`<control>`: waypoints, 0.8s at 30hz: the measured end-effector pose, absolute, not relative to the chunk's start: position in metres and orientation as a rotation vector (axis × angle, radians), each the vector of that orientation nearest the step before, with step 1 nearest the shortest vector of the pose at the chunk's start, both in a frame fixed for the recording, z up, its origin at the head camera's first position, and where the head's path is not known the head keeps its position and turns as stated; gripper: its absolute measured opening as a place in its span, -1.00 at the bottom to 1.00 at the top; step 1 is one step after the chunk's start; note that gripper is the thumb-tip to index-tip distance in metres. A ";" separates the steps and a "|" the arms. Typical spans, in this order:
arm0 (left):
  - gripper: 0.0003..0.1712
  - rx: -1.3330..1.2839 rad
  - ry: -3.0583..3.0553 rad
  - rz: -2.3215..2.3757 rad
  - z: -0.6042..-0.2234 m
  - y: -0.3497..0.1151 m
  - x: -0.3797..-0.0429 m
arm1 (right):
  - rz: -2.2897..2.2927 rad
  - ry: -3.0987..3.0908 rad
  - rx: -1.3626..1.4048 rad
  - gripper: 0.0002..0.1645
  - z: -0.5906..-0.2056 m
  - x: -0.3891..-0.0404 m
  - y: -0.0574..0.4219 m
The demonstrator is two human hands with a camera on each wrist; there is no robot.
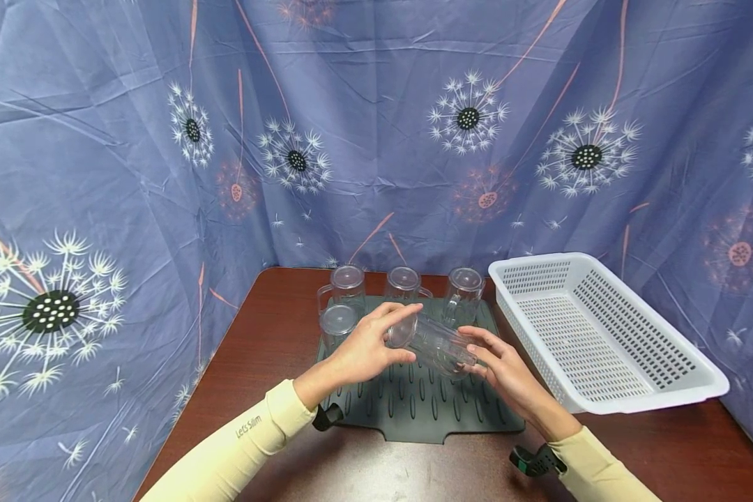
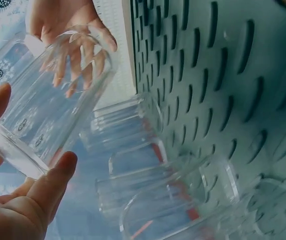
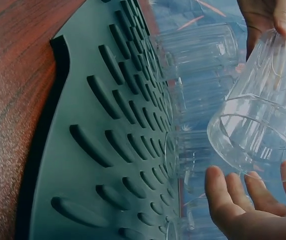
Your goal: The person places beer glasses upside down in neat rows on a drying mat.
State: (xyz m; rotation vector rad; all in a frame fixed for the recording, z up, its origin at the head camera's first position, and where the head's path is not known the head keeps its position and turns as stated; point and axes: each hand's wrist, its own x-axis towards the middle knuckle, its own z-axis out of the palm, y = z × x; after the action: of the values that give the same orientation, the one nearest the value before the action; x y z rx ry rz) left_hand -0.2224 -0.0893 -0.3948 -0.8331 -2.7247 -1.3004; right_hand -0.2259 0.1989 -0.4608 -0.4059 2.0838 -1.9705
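Note:
My left hand point(image 1: 371, 345) grips a clear glass mug point(image 1: 436, 345) around its base, thumb and fingers on opposite sides. The mug is tilted on its side above a dark green drying mat point(image 1: 408, 411), its mouth towards the right. At the mouth, my right hand point(image 1: 505, 369) has its fingers point(image 3: 255, 187) extended and spread, fingertips right at the rim. Through the glass in the left wrist view, the right hand's fingers show behind the mouth. Several more glass mugs point(image 1: 404, 279) stand upside down on the mat's far and left parts.
A white perforated plastic basket point(image 1: 533, 335) stands right of the mat on the reddish-brown wooden table point(image 1: 245, 335). A blue curtain point(image 1: 376, 139) with a dandelion print hangs behind and along the sides. The mat has raised oval ridges and a lip at its front edge.

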 end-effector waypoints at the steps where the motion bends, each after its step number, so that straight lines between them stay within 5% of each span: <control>1: -0.04 -0.833 -2.740 -1.263 -0.392 -0.089 -0.223 | -1.971 2.092 -0.407 -0.37 -0.461 -0.226 0.199; 24: -0.07 -0.872 -2.947 -0.649 -0.370 -0.084 -0.243 | -1.694 2.546 -0.565 -0.50 -0.464 -0.227 0.202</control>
State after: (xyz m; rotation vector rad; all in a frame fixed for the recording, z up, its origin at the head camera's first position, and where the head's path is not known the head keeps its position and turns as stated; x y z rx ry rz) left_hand -0.2433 -0.0844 -0.3701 -0.8719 -2.9472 -0.6493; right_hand -0.2269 0.2022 -0.4642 -0.5647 2.5458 -1.6944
